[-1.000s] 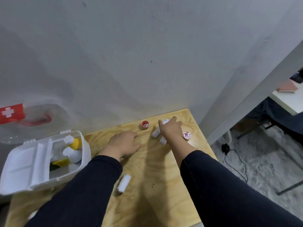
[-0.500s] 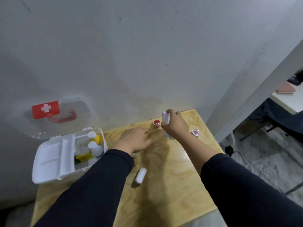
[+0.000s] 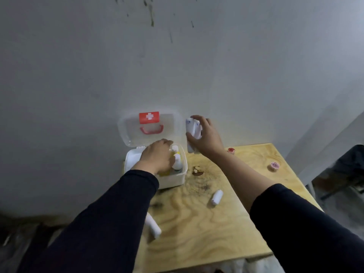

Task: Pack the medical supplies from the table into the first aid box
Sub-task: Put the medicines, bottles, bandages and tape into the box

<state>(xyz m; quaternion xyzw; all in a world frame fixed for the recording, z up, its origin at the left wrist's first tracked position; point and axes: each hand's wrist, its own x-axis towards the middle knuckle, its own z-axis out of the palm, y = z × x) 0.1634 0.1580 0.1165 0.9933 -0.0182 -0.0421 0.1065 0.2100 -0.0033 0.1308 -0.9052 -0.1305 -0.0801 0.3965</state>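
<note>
Right hand [image 3: 206, 137] now raised, gripping rolls [image 3: 192, 129]

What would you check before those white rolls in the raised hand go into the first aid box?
1. Box lid open: ok. The clear lid of the first aid box stands up against the wall.
2. Rolls held firmly: ok. The right hand is closed around the white rolls, lifted clear of the table.
3. Path into the box free: not ok. The left hand is over the box opening.
4. Room left inside: cannot tell. The bottles and the left hand hide the space.
5. Table cleared: not ok. Two loose rolls and two small round items remain.
</note>
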